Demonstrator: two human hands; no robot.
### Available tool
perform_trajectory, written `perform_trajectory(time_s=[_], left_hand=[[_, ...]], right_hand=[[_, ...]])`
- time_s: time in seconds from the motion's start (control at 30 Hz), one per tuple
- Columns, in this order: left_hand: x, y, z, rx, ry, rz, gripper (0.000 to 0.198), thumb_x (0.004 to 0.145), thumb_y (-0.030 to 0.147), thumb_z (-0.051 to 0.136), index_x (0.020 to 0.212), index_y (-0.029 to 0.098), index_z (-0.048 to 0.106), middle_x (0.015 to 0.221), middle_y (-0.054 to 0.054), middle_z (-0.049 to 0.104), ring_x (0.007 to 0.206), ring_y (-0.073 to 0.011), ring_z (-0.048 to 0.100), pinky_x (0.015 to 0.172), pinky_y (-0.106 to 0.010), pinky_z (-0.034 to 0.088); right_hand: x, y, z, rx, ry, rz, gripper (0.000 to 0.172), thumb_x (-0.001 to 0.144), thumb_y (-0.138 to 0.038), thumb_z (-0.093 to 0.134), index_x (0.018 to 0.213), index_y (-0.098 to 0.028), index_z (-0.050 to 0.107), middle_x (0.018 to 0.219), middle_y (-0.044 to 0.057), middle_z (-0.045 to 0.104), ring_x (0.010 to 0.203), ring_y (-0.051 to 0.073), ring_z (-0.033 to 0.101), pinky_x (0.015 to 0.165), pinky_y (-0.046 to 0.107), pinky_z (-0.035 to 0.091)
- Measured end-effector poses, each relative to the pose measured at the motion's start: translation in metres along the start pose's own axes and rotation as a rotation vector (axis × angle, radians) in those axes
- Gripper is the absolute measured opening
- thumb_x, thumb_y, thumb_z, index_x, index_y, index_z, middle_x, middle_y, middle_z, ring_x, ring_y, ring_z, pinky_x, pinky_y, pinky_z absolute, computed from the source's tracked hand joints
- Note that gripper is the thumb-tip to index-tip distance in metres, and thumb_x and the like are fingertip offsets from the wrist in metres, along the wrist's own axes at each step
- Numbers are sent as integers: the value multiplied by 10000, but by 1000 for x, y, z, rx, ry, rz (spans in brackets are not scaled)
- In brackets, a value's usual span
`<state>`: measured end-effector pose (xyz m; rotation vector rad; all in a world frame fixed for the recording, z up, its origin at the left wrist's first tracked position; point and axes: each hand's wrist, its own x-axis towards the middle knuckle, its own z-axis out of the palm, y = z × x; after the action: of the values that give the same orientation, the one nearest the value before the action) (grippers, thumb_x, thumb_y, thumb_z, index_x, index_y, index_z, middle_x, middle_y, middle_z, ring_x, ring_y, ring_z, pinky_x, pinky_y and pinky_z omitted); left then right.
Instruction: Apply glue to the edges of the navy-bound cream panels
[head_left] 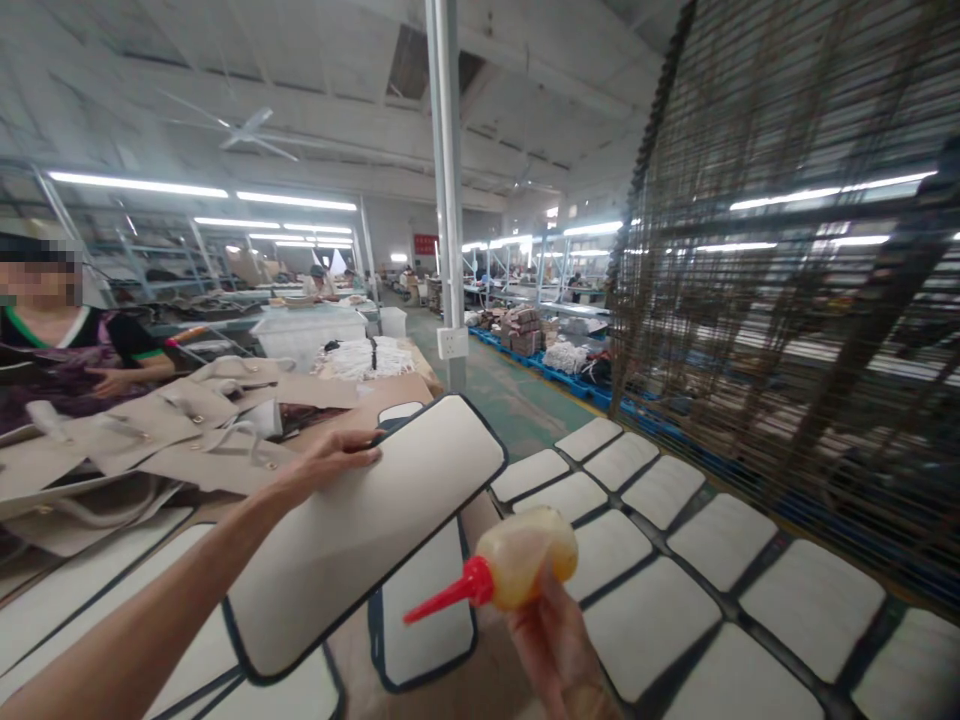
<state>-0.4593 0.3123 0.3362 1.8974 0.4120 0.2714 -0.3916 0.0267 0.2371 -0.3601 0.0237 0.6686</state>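
My left hand (346, 455) grips the far edge of a cream panel with a dark border (367, 530), holding it tilted above the table. In my right hand (555, 625) is a glue bottle (529, 555), its red nozzle pointing left and slightly down. The bottle is translucent with yellowish contents. Beneath the raised panel, a smaller cream panel with a dark border (424, 610) lies on the brown work surface. More cream panels (285, 695) are partly hidden under my left forearm.
Rows of cream panels (697, 505) cover the right side. Beige bag pieces with handles (187, 410) lie piled at left, near a seated person (67, 350). White bundled material (367, 358) stands beyond. A pole with a socket box (452, 343) rises ahead; a mesh rack (787, 250) stands right.
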Motion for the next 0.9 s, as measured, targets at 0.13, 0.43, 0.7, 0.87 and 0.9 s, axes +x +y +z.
perform_trajectory(time_s=[0.13, 0.43, 0.7, 0.87, 0.9], left_hand=[[-21, 6, -15, 6, -127, -43, 480, 658, 443, 723, 1057, 179, 695, 888, -31, 703, 815, -224, 629, 681, -247, 484], [-39, 28, -10, -43, -409, -125, 460, 705, 401, 686, 1082, 137, 682, 902, -49, 703, 833, -238, 620, 717, -271, 471], [-45, 31, -9, 10, -378, -157, 385, 635, 404, 713, 921, 147, 729, 849, -46, 701, 766, -201, 599, 654, -226, 426], [-53, 39, 0, -46, -258, -161, 389, 564, 382, 709, 867, 140, 738, 767, -43, 697, 710, -193, 585, 596, -225, 410], [-53, 41, -1, -31, -300, -172, 392, 575, 383, 709, 881, 140, 736, 780, -44, 698, 709, -190, 585, 600, -225, 410]], right_hand=[[13, -53, 16, -129, -14, -262, 476, 437, -280, 907, 859, -222, 696, 934, 24, 676, 843, 197, 645, 781, 283, 553], [42, -118, 67, -510, -301, -566, 539, 445, -291, 893, 932, -220, 674, 877, 21, 664, 834, 180, 612, 846, 307, 511], [36, -123, 76, -592, -311, -536, 599, 375, -272, 901, 922, -241, 658, 783, 0, 652, 779, 177, 600, 799, 348, 531], [34, -123, 76, -608, -297, -499, 655, 348, -281, 907, 949, -236, 652, 747, 1, 645, 734, 173, 594, 801, 364, 528], [34, -123, 75, -612, -302, -497, 662, 351, -285, 906, 960, -239, 650, 750, -1, 643, 731, 174, 594, 802, 371, 527]])
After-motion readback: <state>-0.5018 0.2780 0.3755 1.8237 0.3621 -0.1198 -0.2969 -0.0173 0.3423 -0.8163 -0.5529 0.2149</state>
